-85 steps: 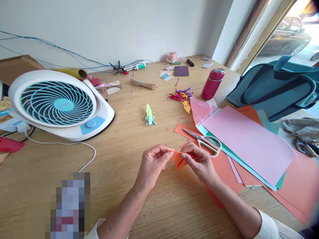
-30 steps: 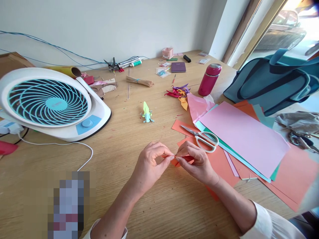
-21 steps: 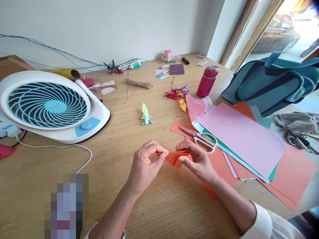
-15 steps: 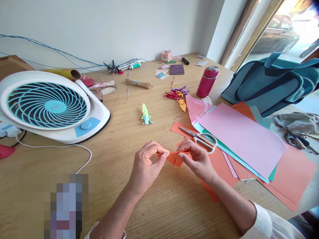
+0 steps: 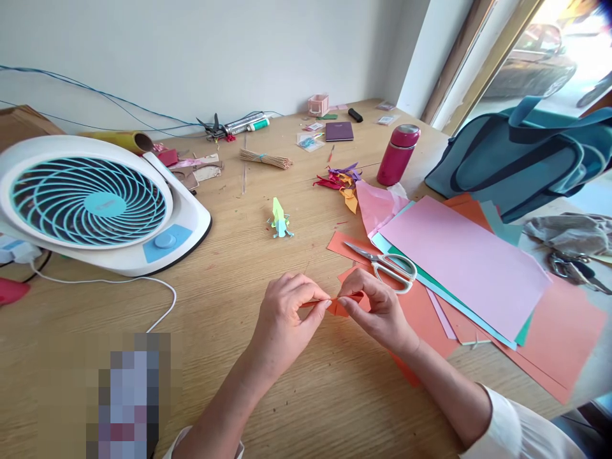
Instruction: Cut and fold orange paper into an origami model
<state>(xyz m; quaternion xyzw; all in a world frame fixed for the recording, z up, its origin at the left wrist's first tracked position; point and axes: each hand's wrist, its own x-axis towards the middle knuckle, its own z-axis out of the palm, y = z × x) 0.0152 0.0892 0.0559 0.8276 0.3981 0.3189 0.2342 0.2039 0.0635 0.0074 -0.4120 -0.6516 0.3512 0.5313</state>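
Observation:
A small folded piece of orange paper (image 5: 338, 308) is pinched between both hands, above the wooden table. My left hand (image 5: 291, 313) grips its left side between thumb and forefinger. On the right part, my right hand (image 5: 375, 307) pinches the paper the same way, with the two thumb tips close together. Fingers hide much of the folds. Just beyond the right hand lie scissors (image 5: 382, 264) with white handles, resting on orange paper. Farther off stands a green and light-blue folded paper figure (image 5: 280, 220).
Coloured sheets (image 5: 463, 268) spread over the right side, near a teal bag (image 5: 516, 159) and a red flask (image 5: 398, 155). A white fan (image 5: 105, 204) occupies the left. Small folded papers (image 5: 342, 182) and a bundle of sticks (image 5: 265, 159) lie farther back.
My fingertips have come closer together along the orange paper. Less of its hanging flap shows now. The scissors and the paper figure have stayed in place.

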